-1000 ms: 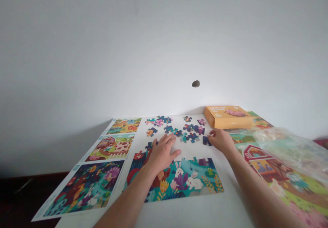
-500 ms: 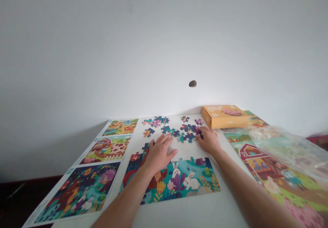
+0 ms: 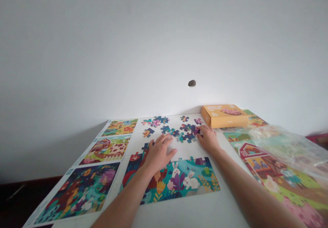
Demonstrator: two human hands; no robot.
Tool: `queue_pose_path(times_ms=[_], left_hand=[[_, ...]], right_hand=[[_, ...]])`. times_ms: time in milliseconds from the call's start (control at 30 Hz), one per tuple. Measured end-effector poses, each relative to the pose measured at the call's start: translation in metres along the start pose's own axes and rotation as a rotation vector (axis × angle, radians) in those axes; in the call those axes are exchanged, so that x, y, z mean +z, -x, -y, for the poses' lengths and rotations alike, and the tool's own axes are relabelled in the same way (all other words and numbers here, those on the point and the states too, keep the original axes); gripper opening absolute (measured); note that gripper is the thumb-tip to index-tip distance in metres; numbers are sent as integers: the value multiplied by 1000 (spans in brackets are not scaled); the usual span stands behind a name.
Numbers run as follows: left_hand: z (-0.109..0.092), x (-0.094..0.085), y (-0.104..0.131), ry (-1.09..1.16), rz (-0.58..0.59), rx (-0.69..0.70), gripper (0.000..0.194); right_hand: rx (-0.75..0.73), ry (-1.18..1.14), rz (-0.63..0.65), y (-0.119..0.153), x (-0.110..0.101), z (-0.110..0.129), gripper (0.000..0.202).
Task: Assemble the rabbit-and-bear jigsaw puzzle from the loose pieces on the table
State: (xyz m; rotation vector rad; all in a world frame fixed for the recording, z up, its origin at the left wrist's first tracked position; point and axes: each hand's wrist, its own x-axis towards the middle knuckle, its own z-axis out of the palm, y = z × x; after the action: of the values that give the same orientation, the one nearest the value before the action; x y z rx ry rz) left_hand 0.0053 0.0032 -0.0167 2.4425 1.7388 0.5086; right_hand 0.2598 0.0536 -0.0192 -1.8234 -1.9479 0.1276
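Note:
A partly joined puzzle point(image 3: 189, 180) with white rabbits lies on the white table point(image 3: 179, 214). My left hand point(image 3: 159, 152) rests over its upper left part, fingers spread. Beyond it, loose pieces point(image 3: 188, 128) are scattered in small groups. At their right side, my right hand point(image 3: 208, 138) has thumb and forefinger closing round a purple piece point(image 3: 196, 130), whose edge shows at the fingertips. Another loose cluster point(image 3: 156, 121) lies farther back on the left.
Printed picture sheets point(image 3: 87, 190) line the table's left side. A yellow puzzle box point(image 3: 225, 116) stands at the back right. Clear plastic wrap point(image 3: 284, 146) covers part of a finished farm puzzle point(image 3: 282, 176) on the right. The wall point(image 3: 153, 50) rises behind.
My right hand has shifted slightly, its thumb and forefinger now nearer each other at the purple piece. My left hand has barely moved.

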Motion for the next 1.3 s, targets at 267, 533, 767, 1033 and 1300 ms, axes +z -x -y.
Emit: queue_pose_path(times_ms=[267, 533, 767, 1033, 1300], left_hand=[[-3, -3, 0, -5, -2, -20, 38], [-2, -1, 0, -4, -7, -12, 38], [-2, -3, 0, -4, -13, -13, 37], [-2, -3, -1, -36, -13, 0, 38], [-2, -4, -1, -18, -8, -8, 38]], right_hand=[[30, 14, 2, -2, 3, -2, 43], [-49, 42, 81, -2, 7, -4, 53], [-55, 69, 57, -3, 6, -3, 55], [-58, 68, 31, -4, 6, -2, 55], [-44, -16, -60, -8, 2, -4, 39]])
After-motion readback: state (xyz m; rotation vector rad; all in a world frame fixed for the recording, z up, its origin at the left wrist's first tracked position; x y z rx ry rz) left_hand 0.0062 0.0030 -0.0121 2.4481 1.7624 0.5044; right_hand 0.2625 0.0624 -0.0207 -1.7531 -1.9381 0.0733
